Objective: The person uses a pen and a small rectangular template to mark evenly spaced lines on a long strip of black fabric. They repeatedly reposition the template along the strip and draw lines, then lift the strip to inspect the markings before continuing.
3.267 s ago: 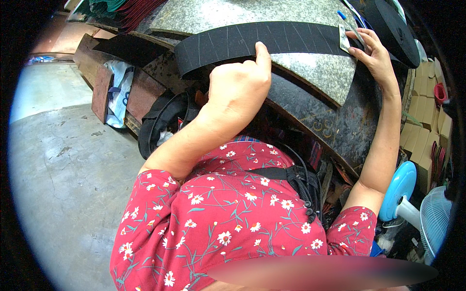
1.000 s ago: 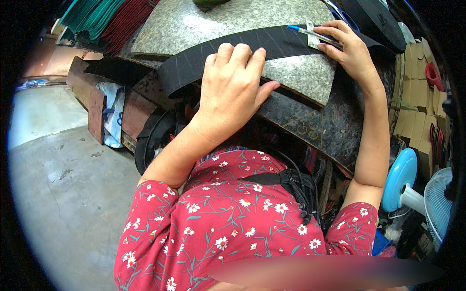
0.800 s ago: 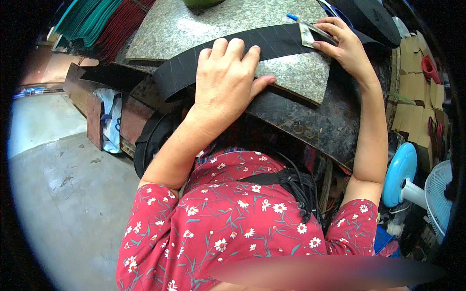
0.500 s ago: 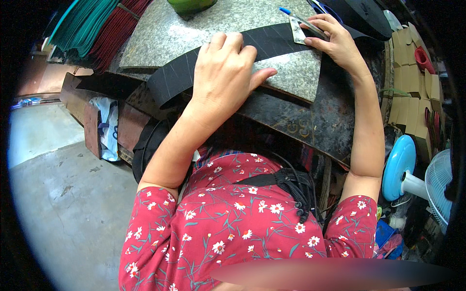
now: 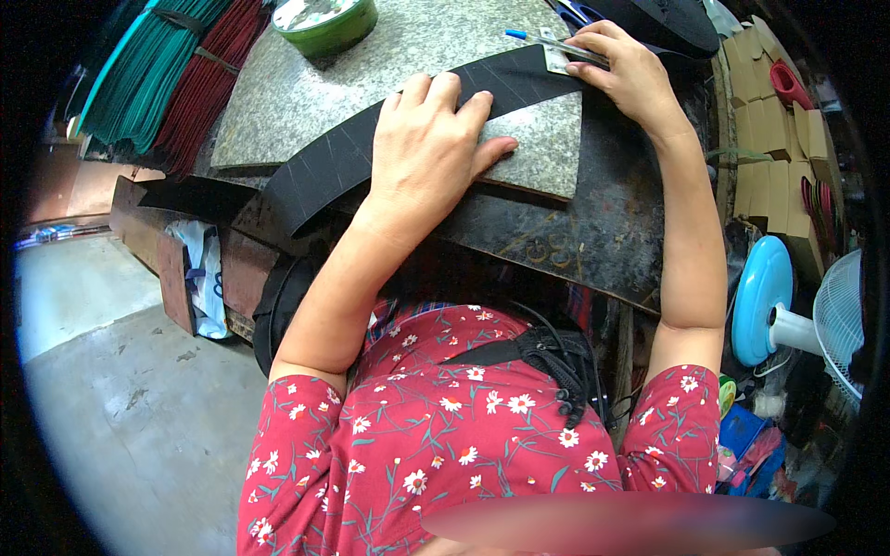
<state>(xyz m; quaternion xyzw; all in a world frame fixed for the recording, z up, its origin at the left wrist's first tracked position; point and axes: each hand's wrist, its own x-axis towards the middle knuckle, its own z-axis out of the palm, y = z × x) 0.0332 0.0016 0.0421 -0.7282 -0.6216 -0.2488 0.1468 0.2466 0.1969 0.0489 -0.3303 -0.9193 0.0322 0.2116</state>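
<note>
A long black strip (image 5: pixel 320 174) with thin pale cross lines lies over a grey speckled stone slab (image 5: pixel 542 153). My left hand (image 5: pixel 428 153) rests on the strip's middle, its fingers bent over the surface and its thumb stretched out to the side. At the strip's right end my right hand (image 5: pixel 630 82) is closed around a pen (image 5: pixel 564 44) with a blue tip, which points left. A small pale flat plate (image 5: pixel 555 59) sits on the strip's end, just under the pen and beside my right fingertips. The strip's left end hangs past the slab edge.
Behind stands a green bowl (image 5: pixel 334 35) with whitish contents. Bundles of teal strips (image 5: pixel 139 83) and dark red strips (image 5: pixel 209 93) are stacked at far left. Blue-handled scissors (image 5: pixel 579 13) and a black roll (image 5: pixel 672 23) lie at far right. A blue-and-white fan (image 5: pixel 762 301) stands right.
The view has shifted, bringing more of the green bowl into sight. The pen has tipped to lie lower and more level over the pale plate. My left hand stays on the strip.
</note>
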